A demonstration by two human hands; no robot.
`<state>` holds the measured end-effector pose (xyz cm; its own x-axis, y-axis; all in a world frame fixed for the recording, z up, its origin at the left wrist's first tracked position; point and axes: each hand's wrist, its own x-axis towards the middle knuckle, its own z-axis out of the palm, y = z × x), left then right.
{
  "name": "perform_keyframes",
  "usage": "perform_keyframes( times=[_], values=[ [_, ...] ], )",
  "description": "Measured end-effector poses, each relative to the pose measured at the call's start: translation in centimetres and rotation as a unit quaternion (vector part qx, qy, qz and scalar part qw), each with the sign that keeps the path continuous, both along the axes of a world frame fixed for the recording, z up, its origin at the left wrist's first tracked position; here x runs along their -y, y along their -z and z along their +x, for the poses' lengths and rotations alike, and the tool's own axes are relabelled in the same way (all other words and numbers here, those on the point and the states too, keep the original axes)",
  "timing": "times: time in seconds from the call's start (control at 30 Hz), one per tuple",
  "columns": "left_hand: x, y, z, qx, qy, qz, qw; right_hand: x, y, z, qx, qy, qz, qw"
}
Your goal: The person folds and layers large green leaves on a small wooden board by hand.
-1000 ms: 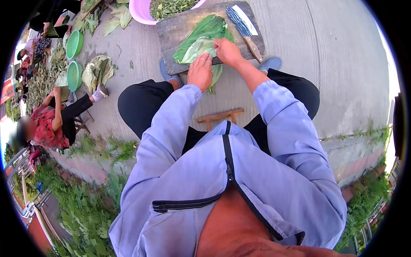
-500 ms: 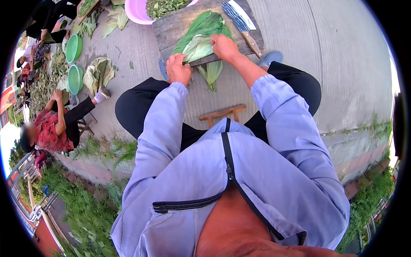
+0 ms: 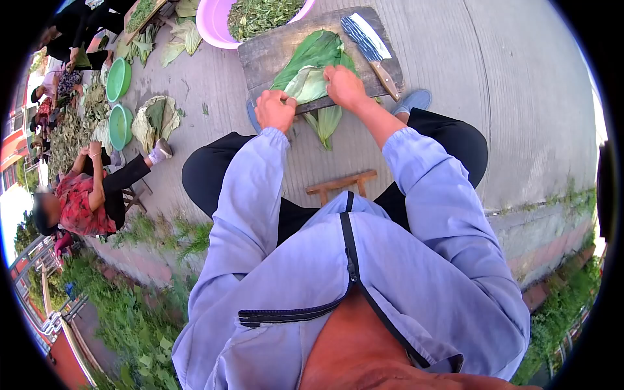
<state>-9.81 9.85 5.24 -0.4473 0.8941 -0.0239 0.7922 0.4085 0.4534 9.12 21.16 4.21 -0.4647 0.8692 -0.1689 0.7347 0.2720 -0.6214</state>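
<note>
A wide green leaf (image 3: pixel 314 52) lies on a dark wooden board (image 3: pixel 263 60), its paler near part (image 3: pixel 305 86) folded over. My left hand (image 3: pixel 275 110) is closed on the leaf's near left edge. At the right side of the fold, my right hand (image 3: pixel 344 86) is closed with its fingers on the leaf. A knife (image 3: pixel 372 49) with a wooden handle rests on the board's right side, blade away from me. Below the board's near edge hangs or lies a light green leaf (image 3: pixel 324 123).
A pink basin (image 3: pixel 213 25) of chopped leaves stands beyond the board. Two green basins (image 3: pixel 119 80) and a leaf pile (image 3: pixel 155 120) are at the left. A seated co-worker (image 3: pixel 84 201) and other people are farther left. A wooden stool (image 3: pixel 341 184) shows below me.
My left hand has moved left from the middle of the leaf to its near left edge and closed there. My right hand stays at the leaf's right side.
</note>
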Motion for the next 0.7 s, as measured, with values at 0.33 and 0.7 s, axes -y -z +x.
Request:
perform_keyframes(
  times=[0.33, 0.7],
  values=[
    [-10.1, 2.7, -2.9, 0.064, 0.002, 0.038, 0.997, -0.1, -1.1, 0.4, -0.021, -0.008, -0.029, 0.999],
    [-15.2, 3.1, -3.1, 0.111, 0.050, -0.086, 0.989, -0.4, -2.0, 0.2, -0.010, 0.005, -0.055, 0.998]
  ],
)
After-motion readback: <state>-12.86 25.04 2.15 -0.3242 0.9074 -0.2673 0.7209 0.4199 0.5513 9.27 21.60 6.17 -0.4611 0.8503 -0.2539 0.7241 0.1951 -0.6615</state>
